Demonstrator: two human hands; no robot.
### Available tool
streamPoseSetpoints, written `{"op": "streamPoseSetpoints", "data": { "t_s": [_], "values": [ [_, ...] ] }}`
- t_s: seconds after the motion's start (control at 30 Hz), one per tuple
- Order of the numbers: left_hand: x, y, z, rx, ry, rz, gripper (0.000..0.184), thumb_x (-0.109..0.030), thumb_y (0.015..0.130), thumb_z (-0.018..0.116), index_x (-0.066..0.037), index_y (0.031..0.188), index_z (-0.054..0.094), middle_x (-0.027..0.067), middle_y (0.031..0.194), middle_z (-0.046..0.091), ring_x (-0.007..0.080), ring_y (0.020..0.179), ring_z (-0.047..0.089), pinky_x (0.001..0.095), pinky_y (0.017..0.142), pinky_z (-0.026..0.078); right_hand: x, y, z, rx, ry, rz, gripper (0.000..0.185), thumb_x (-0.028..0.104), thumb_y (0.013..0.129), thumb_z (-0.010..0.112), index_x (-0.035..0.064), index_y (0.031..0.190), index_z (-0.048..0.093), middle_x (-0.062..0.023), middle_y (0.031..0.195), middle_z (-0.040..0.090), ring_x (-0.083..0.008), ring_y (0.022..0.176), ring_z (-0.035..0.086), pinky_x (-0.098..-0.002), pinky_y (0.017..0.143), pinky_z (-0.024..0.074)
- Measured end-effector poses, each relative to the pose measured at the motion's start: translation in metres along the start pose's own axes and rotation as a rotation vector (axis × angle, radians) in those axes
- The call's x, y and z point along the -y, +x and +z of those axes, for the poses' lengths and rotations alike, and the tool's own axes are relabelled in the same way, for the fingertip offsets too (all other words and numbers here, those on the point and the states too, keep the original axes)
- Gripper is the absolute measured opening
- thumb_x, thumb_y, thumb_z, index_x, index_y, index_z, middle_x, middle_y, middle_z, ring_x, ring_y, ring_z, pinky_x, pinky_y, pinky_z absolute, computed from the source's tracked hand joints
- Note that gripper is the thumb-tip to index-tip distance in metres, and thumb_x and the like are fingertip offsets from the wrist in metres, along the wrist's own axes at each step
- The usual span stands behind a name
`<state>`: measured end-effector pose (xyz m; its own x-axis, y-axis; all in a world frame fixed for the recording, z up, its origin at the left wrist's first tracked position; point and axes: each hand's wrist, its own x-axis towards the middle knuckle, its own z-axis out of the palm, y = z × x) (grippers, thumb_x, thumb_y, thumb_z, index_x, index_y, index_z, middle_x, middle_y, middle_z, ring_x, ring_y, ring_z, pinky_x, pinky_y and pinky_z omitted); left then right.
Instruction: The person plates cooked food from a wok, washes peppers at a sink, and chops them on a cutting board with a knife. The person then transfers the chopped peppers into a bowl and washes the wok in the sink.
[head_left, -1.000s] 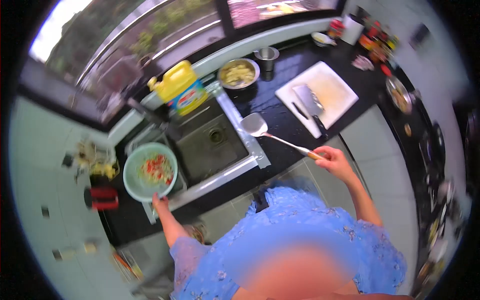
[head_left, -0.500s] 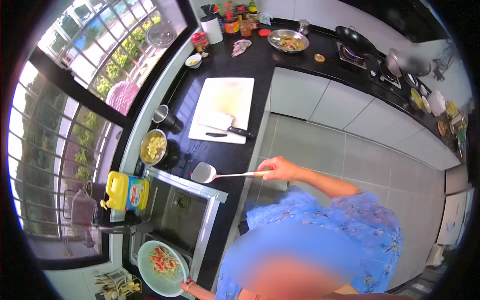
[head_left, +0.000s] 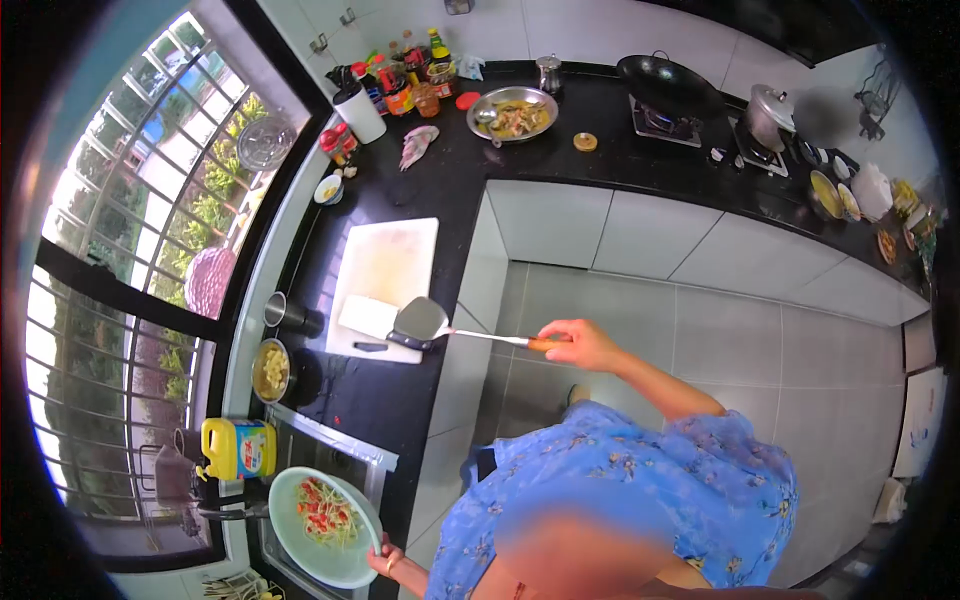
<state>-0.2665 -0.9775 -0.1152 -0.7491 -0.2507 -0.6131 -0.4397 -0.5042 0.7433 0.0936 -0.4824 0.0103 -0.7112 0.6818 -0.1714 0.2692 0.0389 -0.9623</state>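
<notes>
My left hand grips the rim of a pale green bowl, tilted a little over the sink edge. Inside it lie sprout-like pale strands with chopped red pieces. In my right hand is a spatula with a wooden handle and a broad metal blade, held out over the counter's edge. Its blade overlaps the near corner of a white cutting board in view and partly covers the handle of a cleaver lying there.
A sink and yellow jug are at left. Beyond them stand a bowl of pale chunks and a steel cup. At the back are a steel dish of food, a wok on a burner and a lidded pot.
The view has shifted toward the stove. The spatula has moved from beside the sink to over the board's corner. The bowl stays in my left hand, now tilted more.
</notes>
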Motion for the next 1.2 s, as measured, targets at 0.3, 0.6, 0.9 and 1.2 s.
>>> {"op": "streamPoseSetpoints", "data": {
  "t_s": [0.3,0.6,0.9,1.2],
  "values": [
    [0.089,-0.08,0.2,0.417,0.12,-0.021,0.008,-0.012,0.079,0.047,-0.004,0.08,0.046,0.0101,0.068,0.055,0.0168,0.041,0.047,0.0198,0.028,0.031,-0.028,-0.03,-0.143,-0.352,0.021,0.055,0.031,0.012,0.073,0.064,0.0071,0.103,0.058,-0.0009,0.064,0.057,-0.0056,0.056,0.048,-0.0226,0.049,0.0369],
    [0.235,-0.116,0.483,0.776,0.461,-0.285,0.011,-0.01,0.073,0.053,-0.004,0.075,0.044,0.0119,0.062,0.052,0.0194,0.042,0.048,0.0259,0.033,0.037,-0.026,-0.042,-0.218,-0.723,0.021,0.161,0.033,0.005,0.072,0.064,0.0058,0.104,0.057,0.001,0.061,0.054,-0.0041,0.054,0.046,-0.0206,0.048,0.0341],
    [0.383,-0.1,0.692,1.189,0.473,-0.335,0.012,-0.008,0.075,0.047,0.002,0.08,0.05,0.0148,0.071,0.054,0.0228,0.051,0.05,0.0275,0.043,0.043,0.006,0.011,-0.277,-0.893,0.025,0.113,0.03,0.007,0.077,0.063,0.0023,0.106,0.056,-0.0029,0.077,0.061,-0.0067,0.07,0.055,-0.0216,0.061,0.0448],
    [0.457,-0.031,0.743,1.055,1.343,0.664,0.033,-0.014,0.07,0.063,0.002,0.097,0.052,0.0161,0.085,0.058,0.0261,0.064,0.056,0.0329,0.053,0.048,0.039,0.079,-0.325,-0.993,0.072,0.122,0.03,0.009,0.076,0.064,0.0022,0.105,0.056,-0.0026,0.075,0.06,-0.0076,0.066,0.053,-0.0245,0.057,0.042]
  ]
}}
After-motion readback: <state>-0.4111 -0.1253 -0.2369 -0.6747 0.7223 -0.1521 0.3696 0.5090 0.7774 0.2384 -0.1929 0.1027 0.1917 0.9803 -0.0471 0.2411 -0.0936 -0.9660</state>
